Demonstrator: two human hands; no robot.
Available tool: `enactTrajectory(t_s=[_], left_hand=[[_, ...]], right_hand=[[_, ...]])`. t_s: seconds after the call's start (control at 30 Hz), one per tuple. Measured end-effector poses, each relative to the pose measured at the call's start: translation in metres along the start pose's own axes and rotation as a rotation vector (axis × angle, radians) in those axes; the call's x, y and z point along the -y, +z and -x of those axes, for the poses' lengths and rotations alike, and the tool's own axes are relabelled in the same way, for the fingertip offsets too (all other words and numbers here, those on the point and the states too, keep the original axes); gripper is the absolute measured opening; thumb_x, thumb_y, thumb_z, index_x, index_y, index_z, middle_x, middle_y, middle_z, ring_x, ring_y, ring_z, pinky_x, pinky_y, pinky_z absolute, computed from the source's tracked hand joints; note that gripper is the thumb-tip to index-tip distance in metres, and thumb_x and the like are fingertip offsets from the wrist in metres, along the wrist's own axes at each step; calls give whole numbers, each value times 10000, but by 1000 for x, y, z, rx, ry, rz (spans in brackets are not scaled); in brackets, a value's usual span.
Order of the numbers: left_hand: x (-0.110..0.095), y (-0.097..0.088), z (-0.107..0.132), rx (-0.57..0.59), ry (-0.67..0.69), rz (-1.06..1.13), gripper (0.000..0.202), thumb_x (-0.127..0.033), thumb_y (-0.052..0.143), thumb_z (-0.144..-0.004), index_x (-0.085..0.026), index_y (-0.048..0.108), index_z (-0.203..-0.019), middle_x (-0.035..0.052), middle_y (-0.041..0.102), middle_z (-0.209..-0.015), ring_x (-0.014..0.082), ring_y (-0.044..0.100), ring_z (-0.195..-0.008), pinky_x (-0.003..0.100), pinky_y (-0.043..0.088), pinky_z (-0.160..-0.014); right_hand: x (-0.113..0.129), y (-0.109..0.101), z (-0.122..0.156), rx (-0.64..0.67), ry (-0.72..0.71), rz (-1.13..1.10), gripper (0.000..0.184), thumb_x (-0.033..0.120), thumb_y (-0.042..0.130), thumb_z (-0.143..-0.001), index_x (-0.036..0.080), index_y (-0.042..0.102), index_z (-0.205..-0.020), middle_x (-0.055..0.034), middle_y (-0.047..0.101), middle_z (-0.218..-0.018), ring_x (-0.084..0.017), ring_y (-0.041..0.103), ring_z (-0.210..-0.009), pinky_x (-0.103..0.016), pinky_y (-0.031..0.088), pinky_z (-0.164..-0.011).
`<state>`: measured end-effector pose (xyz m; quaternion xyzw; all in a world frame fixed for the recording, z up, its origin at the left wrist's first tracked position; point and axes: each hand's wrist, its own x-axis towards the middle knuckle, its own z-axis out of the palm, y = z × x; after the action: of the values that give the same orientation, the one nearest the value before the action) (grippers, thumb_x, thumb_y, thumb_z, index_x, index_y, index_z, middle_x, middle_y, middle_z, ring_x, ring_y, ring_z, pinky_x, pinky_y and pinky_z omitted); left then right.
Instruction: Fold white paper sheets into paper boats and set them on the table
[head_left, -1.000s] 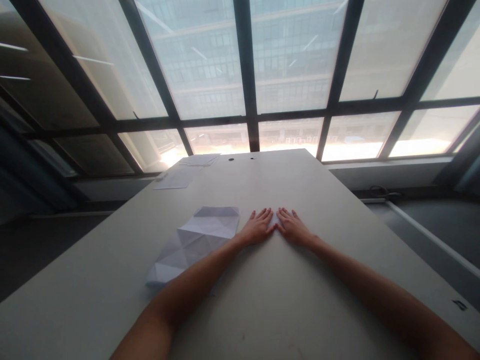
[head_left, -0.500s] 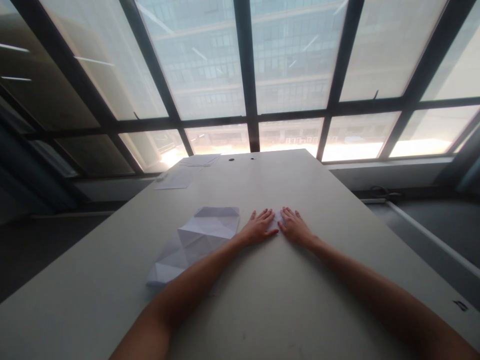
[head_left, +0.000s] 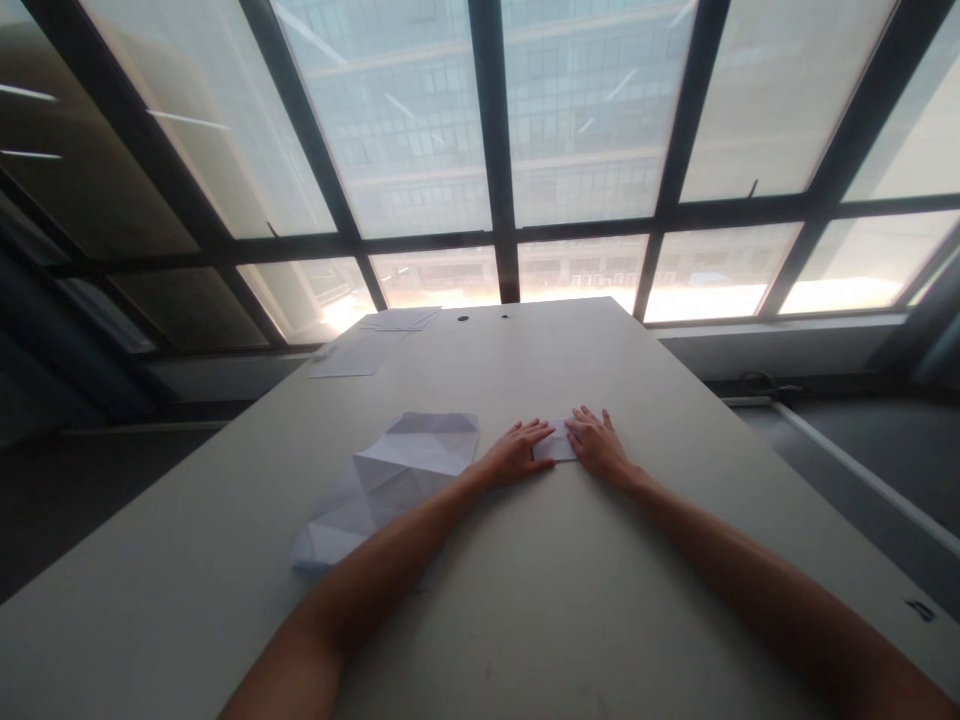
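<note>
The small, flat rectangle of white paper (head_left: 556,442) lies on the long, pale white counter (head_left: 562,360), set between the person's two hands, probably so that both can reach it evenly. The left hand (head_left: 517,452) covers the left end of this rectangle, palm down, with its fingers stretched over the top and its thumb apart along the near edge; its grip is loosely spread and seems to steady the paper against the counter rather than pinch it. The right hand (head_left: 598,440) rests over the right end, its fingers extended and somewhat parted; that grip too is spread, and appears to press or smooth the paper instead of closing around it. Whether any fingertip reaches under the rectangle cannot be told. Just left of the rectangle, the large, creased white paper sheet (head_left: 416,455) lies partly spread out, its facets raised along many folds; the left forearm (head_left: 405,535) crosses in front of its near right part, and its place beside the rectangle likely leaves the working spot free. Well beyond the rectangle and to its left, flat white paper sheets (head_left: 349,358) lie near the counter's far left edge, apparently put out of the hands' way. Farther beyond the rectangle stand the tall, dark-framed glass windows (head_left: 420,120).
</note>
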<state>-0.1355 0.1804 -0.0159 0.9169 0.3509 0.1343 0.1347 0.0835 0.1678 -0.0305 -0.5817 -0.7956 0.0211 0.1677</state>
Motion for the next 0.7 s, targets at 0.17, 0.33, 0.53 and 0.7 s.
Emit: enactTrajectory(t_s=[0.17, 0.33, 0.53, 0.7], left_hand=[[-1, -1, 0, -37, 19, 30, 534, -443, 601, -915, -195, 552, -1385, 106, 503, -1469, 263, 399, -1414, 427, 322, -1173], [-2, -2, 1, -62, 16, 23, 443, -436, 538, -956, -206, 607, -1329, 97, 516, -1457, 251, 433, -1393, 410, 349, -1161], [0, -2, -2, -73, 6, 9, 375, -393, 361, -1037, -280, 688, -1182, 25, 653, -1305, 195, 531, -1307, 330, 429, -1094], [3, -1, -3, -164, -172, -5, 469, -482, 330, -1033, -248, 736, -1024, 57, 743, -1088, 219, 689, -1007, 320, 502, -947]], right_hand=[[-3, -1, -2, 10, 0, -38, 361, 223, 419, -978, 177, 650, -1252, -146, 506, -1469, -245, 380, -1409, -506, 139, -1179], [-1, -5, 0, -38, -68, -71, 326, 187, 439, -964, 190, 697, -1163, -127, 580, -1398, -222, 433, -1375, -470, 134, -1185], [6, -17, 4, -36, -141, -107, 374, 373, 376, -1029, 237, 715, -1107, -82, 696, -1227, -203, 575, -1219, -458, 156, -1179], [13, -28, 9, 4, -232, -103, 344, 441, 487, -972, 241, 711, -1139, -81, 693, -1238, -224, 611, -1152, -346, 357, -1059]])
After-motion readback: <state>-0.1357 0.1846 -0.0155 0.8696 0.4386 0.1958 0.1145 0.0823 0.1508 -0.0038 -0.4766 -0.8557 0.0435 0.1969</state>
